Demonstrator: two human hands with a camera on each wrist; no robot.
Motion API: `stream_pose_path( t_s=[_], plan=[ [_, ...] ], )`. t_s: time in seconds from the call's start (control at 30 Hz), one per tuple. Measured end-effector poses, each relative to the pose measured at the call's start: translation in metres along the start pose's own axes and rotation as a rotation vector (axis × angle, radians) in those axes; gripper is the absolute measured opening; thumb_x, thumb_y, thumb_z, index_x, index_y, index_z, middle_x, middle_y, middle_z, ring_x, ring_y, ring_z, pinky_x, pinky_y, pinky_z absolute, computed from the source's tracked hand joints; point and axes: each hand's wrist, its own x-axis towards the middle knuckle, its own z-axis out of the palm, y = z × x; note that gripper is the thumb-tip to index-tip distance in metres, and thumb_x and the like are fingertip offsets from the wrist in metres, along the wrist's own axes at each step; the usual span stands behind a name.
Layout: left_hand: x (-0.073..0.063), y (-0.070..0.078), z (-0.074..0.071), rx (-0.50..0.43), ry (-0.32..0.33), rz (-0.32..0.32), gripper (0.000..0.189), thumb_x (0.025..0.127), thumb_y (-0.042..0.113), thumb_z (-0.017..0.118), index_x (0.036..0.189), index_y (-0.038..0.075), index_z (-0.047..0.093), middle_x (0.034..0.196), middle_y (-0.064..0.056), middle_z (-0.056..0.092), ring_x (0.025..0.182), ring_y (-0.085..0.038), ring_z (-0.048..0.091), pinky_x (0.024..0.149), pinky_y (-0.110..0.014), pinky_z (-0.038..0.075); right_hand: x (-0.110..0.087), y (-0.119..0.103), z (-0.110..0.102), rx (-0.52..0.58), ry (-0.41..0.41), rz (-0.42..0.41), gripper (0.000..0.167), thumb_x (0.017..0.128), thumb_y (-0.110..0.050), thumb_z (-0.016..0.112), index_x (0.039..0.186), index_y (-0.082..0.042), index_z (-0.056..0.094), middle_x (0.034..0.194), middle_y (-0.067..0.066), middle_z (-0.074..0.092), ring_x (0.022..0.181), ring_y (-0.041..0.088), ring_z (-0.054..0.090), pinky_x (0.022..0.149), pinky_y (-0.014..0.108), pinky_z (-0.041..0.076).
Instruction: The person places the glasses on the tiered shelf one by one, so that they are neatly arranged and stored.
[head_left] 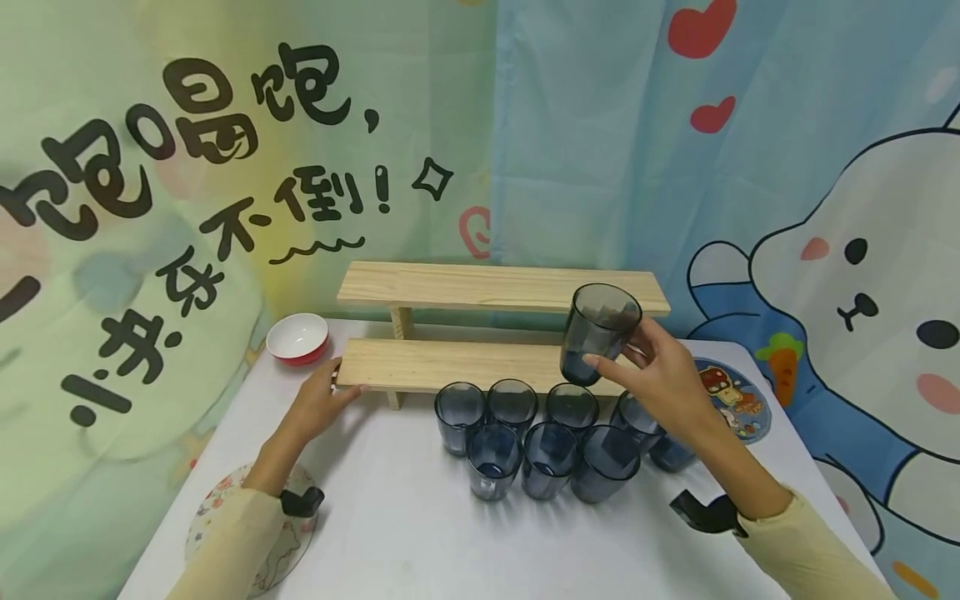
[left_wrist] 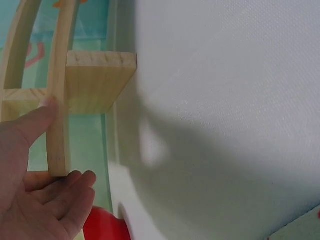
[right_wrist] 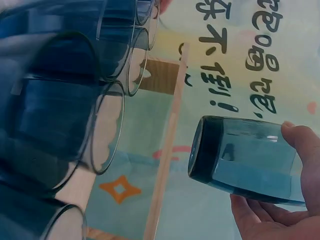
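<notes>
My right hand (head_left: 660, 367) holds a smoky blue-grey glass (head_left: 600, 329) between thumb and fingers, slightly tilted. In the head view the glass appears in front of the two-tier wooden shelf (head_left: 442, 362), its base overlapping the lower board. In the right wrist view, thumb and fingers lie on opposite sides of the held glass (right_wrist: 250, 160). At the lower board's left end, my left hand (head_left: 315, 404) grips the wood, with the thumb on the board and fingers around its end (left_wrist: 59, 145). Several matching glasses (head_left: 550, 458) stand upright in rows before the shelf, partly hidden by my right forearm.
A red bowl with a white inside (head_left: 297, 337) sits left of the shelf. One round patterned mat (head_left: 288, 550) lies under my left forearm, and another round blue mat (head_left: 738, 400) is at the right. Behind the white table (head_left: 420, 542) hangs a printed curtain (head_left: 570, 125).
</notes>
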Motion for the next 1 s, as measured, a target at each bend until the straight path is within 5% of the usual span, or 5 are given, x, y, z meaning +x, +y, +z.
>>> stream_pose_path(
  t_s=[0.5,1.0],
  plan=[
    [0.000,-0.001,0.002,0.002,0.000,-0.007,0.073,0.101,0.026,0.074,0.152,-0.014,0.039,0.153,-0.036,0.047,0.143,-0.052,0.045,0.118,-0.065,0.037,0.081,-0.019,0.039,0.119,-0.081,-0.048,0.069,0.095,-0.037,0.082,0.149,-0.009,0.051,0.144,0.016,0.059,0.139,0.033,0.055,0.121,0.047,0.042],
    [0.002,-0.001,0.002,0.003,0.008,-0.010,0.073,0.101,0.025,0.074,0.152,-0.014,0.040,0.152,-0.037,0.048,0.144,-0.052,0.045,0.119,-0.064,0.037,0.138,-0.055,0.087,0.160,-0.087,-0.111,0.074,0.093,-0.035,0.082,0.153,-0.008,0.049,0.144,0.015,0.061,0.136,0.031,0.058,0.118,0.048,0.046]
  ],
)
